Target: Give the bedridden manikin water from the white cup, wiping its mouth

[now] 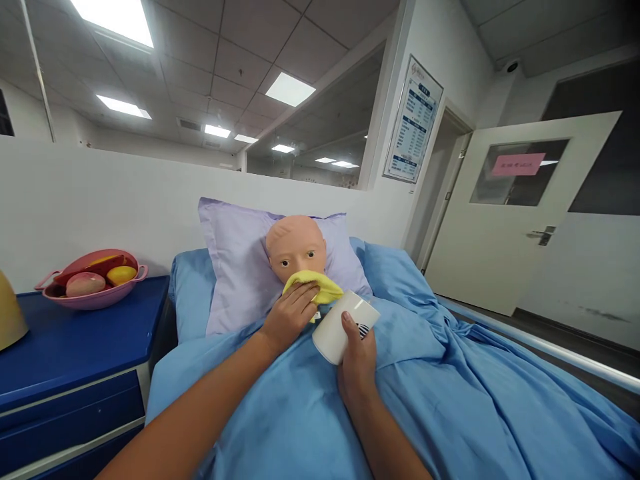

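A bald manikin lies in the bed with its head on a lilac pillow. My left hand presses a folded yellow cloth over the manikin's mouth and chin, the fingers laid along it. In my right hand is a white cup with a dark striped mark, held tilted just right of the cloth, above the blanket. Whether anything is inside the cup is hidden. The blue blanket covers the manikin's body below the head.
To the left stands a blue bedside cabinet with a pink basket of fruit and part of a yellow object. A bed rail runs along the right. Behind it a door stands ajar.
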Available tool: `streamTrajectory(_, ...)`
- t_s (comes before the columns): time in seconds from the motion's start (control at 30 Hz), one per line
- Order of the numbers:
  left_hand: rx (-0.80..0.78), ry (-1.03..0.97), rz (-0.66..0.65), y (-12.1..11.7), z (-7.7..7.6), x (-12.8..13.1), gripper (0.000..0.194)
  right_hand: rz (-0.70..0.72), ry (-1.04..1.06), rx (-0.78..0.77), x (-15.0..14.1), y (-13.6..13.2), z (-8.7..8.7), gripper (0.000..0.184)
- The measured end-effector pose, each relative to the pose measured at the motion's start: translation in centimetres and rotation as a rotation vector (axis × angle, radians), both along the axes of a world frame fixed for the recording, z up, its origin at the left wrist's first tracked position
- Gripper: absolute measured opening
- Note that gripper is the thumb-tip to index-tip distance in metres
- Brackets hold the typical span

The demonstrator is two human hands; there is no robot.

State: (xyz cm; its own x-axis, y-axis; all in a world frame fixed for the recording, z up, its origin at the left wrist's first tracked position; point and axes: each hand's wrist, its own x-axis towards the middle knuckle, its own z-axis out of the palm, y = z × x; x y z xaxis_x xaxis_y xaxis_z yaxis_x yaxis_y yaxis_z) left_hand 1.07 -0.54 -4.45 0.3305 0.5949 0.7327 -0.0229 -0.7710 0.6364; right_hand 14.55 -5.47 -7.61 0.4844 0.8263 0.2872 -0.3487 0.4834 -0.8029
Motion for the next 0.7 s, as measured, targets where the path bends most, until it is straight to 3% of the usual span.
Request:
streamTrajectory(0.1,0.022,0.001,0.06,-0.6,-2.2,-0.8,0.021,0.019,0.01,-0.005,0.0,0.0,0.1,0.05)
streamTrajectory(0.17,0.078,0.027,0.079,-1.3,-2.5,-1.1,0.021,0.03,0.008,-0.017,0.0,0.0,0.1,0.052)
streamTrajectory(0.33,0.438,0.101,0.189,-2.4,0.6,-0.5,0.025,0.064,0.0,0.005,0.0,0.0,0.1,0.057)
streamTrajectory(0.47,0.774,0.265,0.388,-0.5,2.1,0.3,0.022,0.038,0.003,0.01,0.0,0.0,0.0,0.054)
streamTrajectory(0.57,0.835,0.406,0.475,1.1,0.9,0.2,0.023,0.005,0.002,-0.015,0.0,0.1,-0.1,0.052)
streamTrajectory(0.7,0.69,0.414,0.473,1.1,-1.7,-0.5,0.026,0.009,-0.024,-0.034,0.0,0.1,0.0,0.052)
